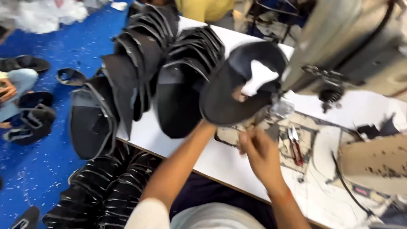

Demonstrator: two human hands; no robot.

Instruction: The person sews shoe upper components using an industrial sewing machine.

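While the right hand [259, 149] is pinching the near edge of a black cap [237, 87] with its fingers closed on the fabric, the left hand is reaching up inside the cap, hidden, so its grip cannot be told. Just right, small scissors [295, 144] are lying on the white table [220, 163]. Farther left, stacked black cap pieces [140, 63] are spilling over the table edge, and the sewing machine [352, 51] is standing far right.

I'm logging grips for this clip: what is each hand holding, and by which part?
The left hand is inside the black cap piece, holding it up. The right hand pinches its lower edge.
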